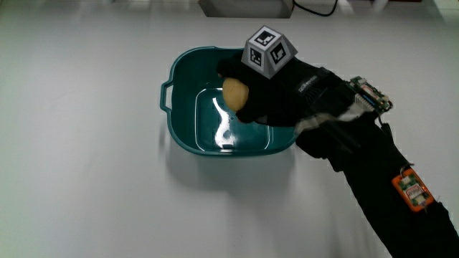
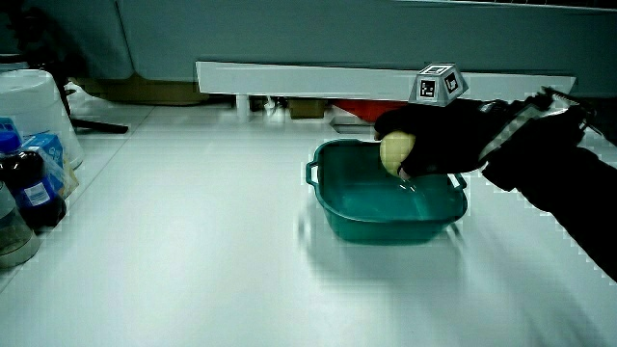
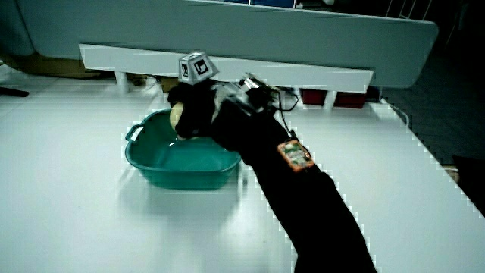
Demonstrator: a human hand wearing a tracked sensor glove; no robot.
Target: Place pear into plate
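A teal plastic basin with small handles stands on the white table. The hand, in a black glove with a patterned cube on its back, is over the basin's inside. Its fingers are curled around a pale yellow pear, held above the basin's floor. Part of the pear is hidden by the fingers.
A low white partition runs along the table's edge farthest from the person. In a side view, bottles and a white container stand at the table's edge. A black cable lies near the partition.
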